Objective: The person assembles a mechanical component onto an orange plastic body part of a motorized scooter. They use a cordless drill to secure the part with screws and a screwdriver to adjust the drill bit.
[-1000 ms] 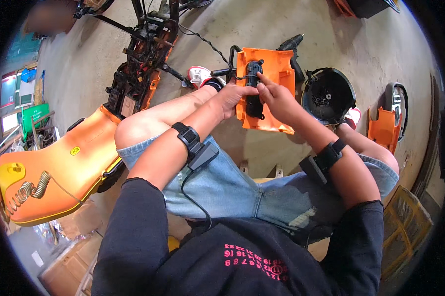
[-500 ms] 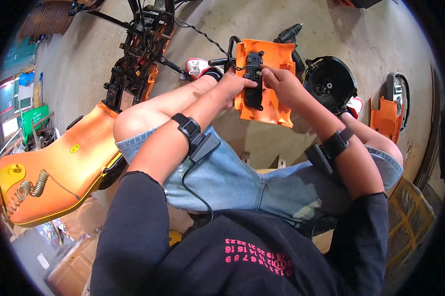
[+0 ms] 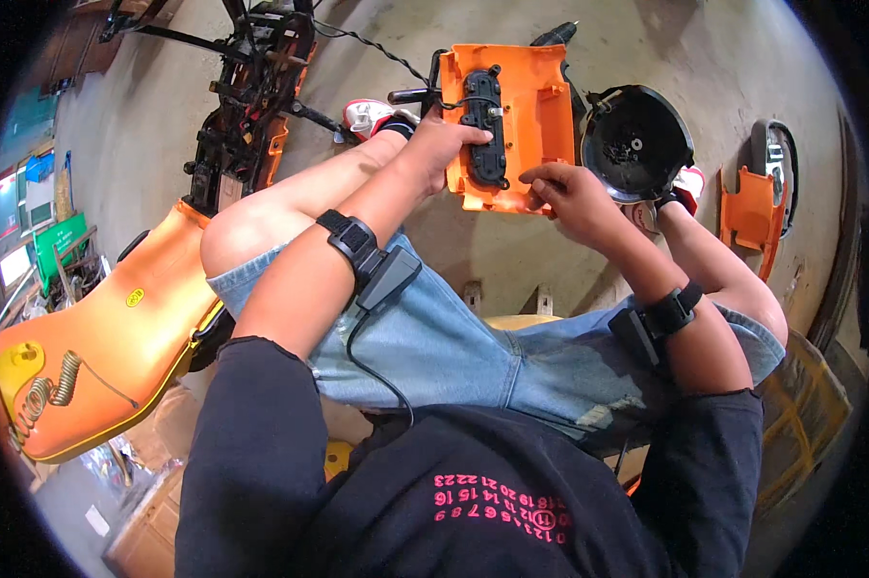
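Left hand (image 3: 438, 146) clamps orange panel (image 3: 532, 125), black unit (image 3: 490, 160) aboard.
We see the unit along the panel's left edge, long axis pointing away from the wearer (image 3: 376, 515), left hand nearer: thumb on it, fingers hidden beneath. The right hand (image 3: 579, 198) is loosely curled at the near right corner; we cannot tell whether its fingertips touch or hold anything.

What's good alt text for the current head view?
A person's left hand grips an orange panel bearing a black part; the right hand is at the panel's lower right. A black bowl is to the right.
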Demonstrator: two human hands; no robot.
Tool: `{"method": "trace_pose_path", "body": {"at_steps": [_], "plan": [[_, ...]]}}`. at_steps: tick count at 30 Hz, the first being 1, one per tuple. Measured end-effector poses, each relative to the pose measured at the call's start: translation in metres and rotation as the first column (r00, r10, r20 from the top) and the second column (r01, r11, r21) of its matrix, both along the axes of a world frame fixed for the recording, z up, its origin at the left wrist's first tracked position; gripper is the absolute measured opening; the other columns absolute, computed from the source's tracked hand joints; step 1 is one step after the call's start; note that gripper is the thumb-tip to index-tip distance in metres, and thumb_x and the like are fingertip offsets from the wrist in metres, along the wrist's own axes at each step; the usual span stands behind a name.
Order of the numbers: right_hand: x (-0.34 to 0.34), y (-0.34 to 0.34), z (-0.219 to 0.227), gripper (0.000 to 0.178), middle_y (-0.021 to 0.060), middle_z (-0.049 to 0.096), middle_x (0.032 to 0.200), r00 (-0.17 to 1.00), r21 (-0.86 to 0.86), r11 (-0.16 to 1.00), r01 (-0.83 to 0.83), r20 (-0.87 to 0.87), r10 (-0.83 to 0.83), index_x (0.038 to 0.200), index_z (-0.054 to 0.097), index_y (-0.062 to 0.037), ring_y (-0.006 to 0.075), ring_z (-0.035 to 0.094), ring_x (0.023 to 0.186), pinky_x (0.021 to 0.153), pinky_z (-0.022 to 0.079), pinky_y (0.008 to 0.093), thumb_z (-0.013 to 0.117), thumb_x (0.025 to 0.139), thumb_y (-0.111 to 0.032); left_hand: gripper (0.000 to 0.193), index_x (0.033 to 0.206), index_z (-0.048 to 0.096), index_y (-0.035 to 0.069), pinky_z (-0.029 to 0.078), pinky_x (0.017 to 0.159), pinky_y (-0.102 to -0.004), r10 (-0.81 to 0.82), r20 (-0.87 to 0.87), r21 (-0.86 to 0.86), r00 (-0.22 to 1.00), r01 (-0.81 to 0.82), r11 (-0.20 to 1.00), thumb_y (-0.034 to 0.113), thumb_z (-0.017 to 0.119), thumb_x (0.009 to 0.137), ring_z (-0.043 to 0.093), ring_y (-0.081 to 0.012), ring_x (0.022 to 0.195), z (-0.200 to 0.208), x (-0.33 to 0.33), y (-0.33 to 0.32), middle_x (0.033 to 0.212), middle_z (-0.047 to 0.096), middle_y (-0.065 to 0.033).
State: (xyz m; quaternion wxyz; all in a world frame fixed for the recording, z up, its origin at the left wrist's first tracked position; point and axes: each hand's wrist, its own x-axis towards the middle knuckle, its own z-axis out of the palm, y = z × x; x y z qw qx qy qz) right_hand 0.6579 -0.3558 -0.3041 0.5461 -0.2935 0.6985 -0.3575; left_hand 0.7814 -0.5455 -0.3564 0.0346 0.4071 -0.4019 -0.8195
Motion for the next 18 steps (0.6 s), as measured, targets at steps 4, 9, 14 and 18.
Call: {"method": "trace_pose_path", "body": {"at_steps": [4, 9, 14, 18], "plan": [[0.003, 0.002, -0.005, 0.013, 0.0049, 0.065, 0.088, 0.982, -0.045, 0.989, 0.143, 0.127, -0.136, 0.105, 0.059, 0.0024, 0.0126, 0.064, 0.081, 0.071, 0.05, 0.027, 0.055, 0.096, -0.006, 0.037, 0.111, 0.055, 0.003, 0.059, 0.077, -0.0401, -0.021, -0.022, 0.101, 1.0, 0.024, 0.995, -0.008, 0.065, 0.077, 0.067, -0.0231, 0.088, 0.006, -0.003, 0.0, 0.099, 0.065, -0.0073], [0.001, 0.001, -0.008, 0.009, 0.0041, 0.065, 0.085, 0.981, -0.03, 0.994, 0.1, 0.169, -0.094, 0.1, 0.059, 0.0013, 0.0117, 0.063, 0.081, 0.072, 0.05, 0.0267, 0.058, 0.094, -0.006, 0.038, 0.114, 0.056, 0.003, 0.059, 0.079, -0.0408, -0.061, -0.029, 0.122, 0.998, 0.064, 0.99, -0.007, 0.064, 0.079, 0.067, -0.0237, 0.09, 0.01, -0.001, -0.002, 0.103, 0.066, -0.0084], [0.001, 0.003, -0.011, 0.011, 0.0037, 0.065, 0.083, 0.989, -0.02, 0.997, 0.076, 0.131, -0.073, 0.1, 0.059, 0.0007, 0.0116, 0.063, 0.079, 0.071, 0.05, 0.0259, 0.058, 0.095, -0.008, 0.038, 0.115, 0.056, 0.003, 0.059, 0.081, -0.0412, -0.069, -0.047, 0.045, 0.997, 0.071, 0.996, -0.006, 0.064, 0.079, 0.067, -0.0244, 0.092, 0.006, -0.003, -0.001, 0.104, 0.066, -0.0094], [0.003, 0.0, -0.008, 0.01, 0.005, 0.065, 0.082, 0.993, -0.009, 0.993, 0.115, -0.012, -0.115, 0.098, 0.059, 0.0007, 0.0115, 0.062, 0.076, 0.066, 0.05, 0.0259, 0.056, 0.095, -0.008, 0.037, 0.114, 0.055, 0.002, 0.059, 0.08, -0.0427, -0.06, -0.04, 0.098, 0.997, 0.063, 0.993, -0.006, 0.064, 0.08, 0.067, -0.0254, 0.092, 0.008, -0.007, 0.0, 0.104, 0.065, -0.0101]]}}
